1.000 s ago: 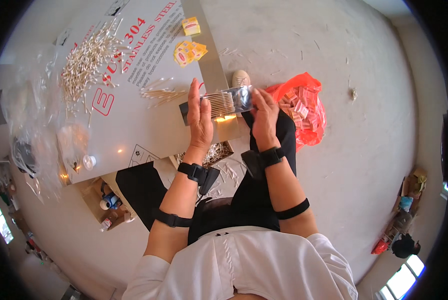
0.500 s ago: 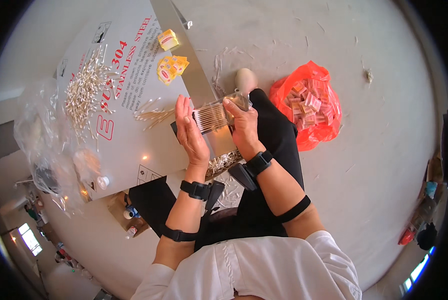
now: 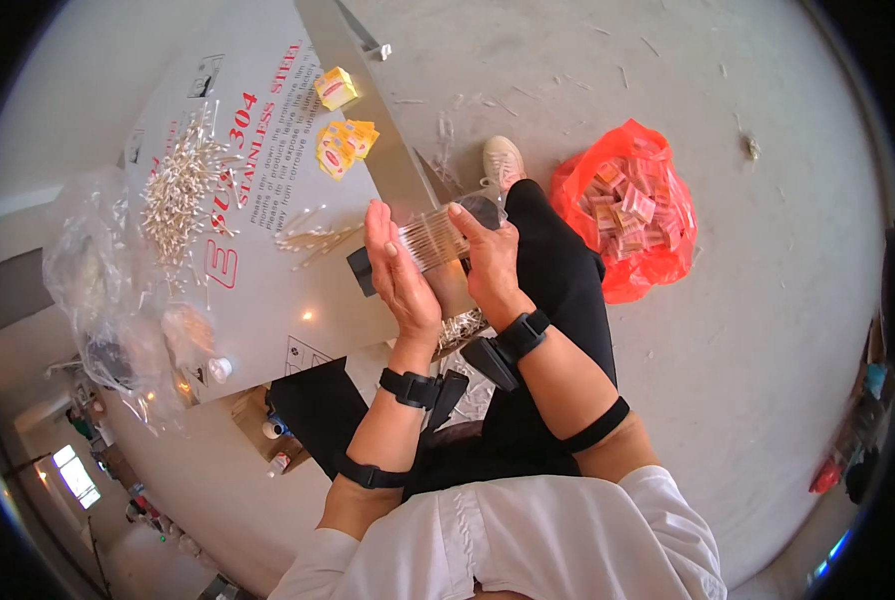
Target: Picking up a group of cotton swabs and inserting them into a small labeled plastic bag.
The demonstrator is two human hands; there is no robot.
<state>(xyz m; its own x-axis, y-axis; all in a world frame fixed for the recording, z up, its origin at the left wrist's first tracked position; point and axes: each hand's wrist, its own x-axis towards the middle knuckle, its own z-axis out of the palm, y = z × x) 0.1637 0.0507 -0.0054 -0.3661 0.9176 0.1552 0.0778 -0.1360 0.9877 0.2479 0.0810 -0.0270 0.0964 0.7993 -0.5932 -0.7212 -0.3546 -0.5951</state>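
Note:
A clear plastic pack of cotton swabs point(image 3: 432, 241) lies between my two hands, its swabs in a row side by side. My right hand point(image 3: 493, 262) grips the pack's far right end, thumb on top and the other fingers mostly hidden beneath. My left hand point(image 3: 402, 283) is held flat, fingers stretched, its palm side against the swab tips at the pack's left end. Beside my left fingers sits a small black block point(image 3: 362, 272) at the table edge. Some loose cotton swabs point(image 3: 318, 238) lie on the table just left of it.
A large heap of swabs point(image 3: 186, 205) covers part of the printed table top point(image 3: 268, 290). Yellow packets point(image 3: 346, 146) and a yellow box point(image 3: 336, 88) lie near its far edge. Crumpled clear bags point(image 3: 88, 270) hang at left. On the floor at right, a red bag point(image 3: 630, 282) holds small packs.
The whole view has shifted slightly. My hands stay at the pack, which is a little more tilted, and my left hand remains flat against the swab tips.

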